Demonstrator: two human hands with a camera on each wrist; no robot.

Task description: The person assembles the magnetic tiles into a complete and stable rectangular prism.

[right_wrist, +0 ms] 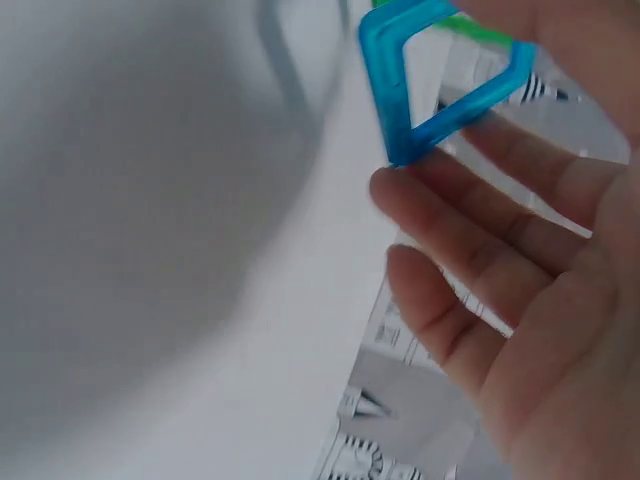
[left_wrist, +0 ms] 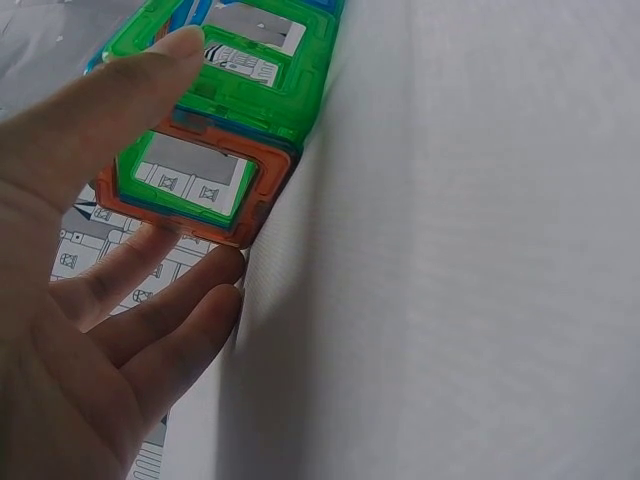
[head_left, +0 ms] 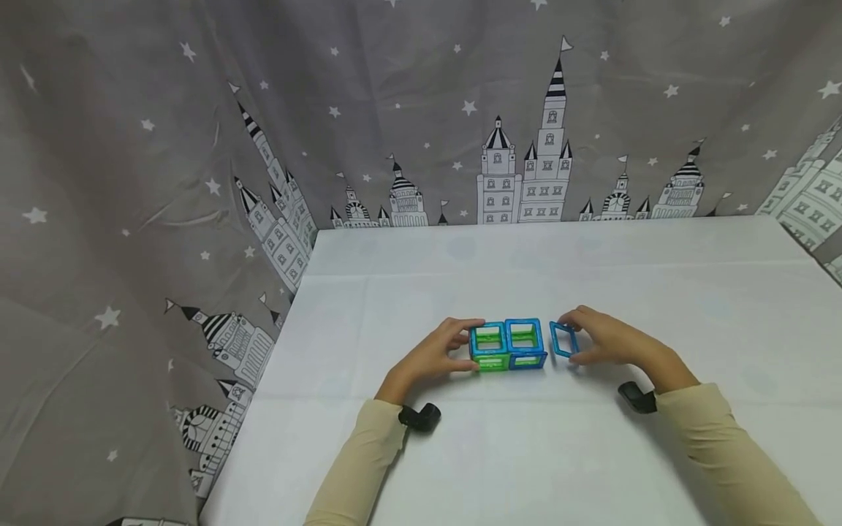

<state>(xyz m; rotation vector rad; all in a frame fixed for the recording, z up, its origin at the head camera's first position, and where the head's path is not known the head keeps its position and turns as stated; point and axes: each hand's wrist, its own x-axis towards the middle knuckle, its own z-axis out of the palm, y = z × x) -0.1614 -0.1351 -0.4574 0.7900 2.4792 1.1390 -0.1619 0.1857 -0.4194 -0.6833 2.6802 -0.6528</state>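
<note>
On the table stands a two-cube block of see-through magnetic tiles (head_left: 507,337), blue on top with green and blue square frames along its front. My left hand (head_left: 434,353) grips its left end, thumb at the front and fingers round behind. In the left wrist view that end carries an orange tile (left_wrist: 272,185), beside a green tile (left_wrist: 310,105) under the thumb. Just right of the block, my right hand (head_left: 608,340) pinches a single blue square tile (head_left: 555,341) between thumb and fingers. It is held upright and tilted, a small gap away from the block.
A white cloth covers the table (head_left: 526,453). Behind and to the left hangs a grey curtain (head_left: 408,88) printed with castles and stars. Black wrist cameras (head_left: 421,418) sit on both wrists, at the cuffs of the beige sleeves (head_left: 358,467).
</note>
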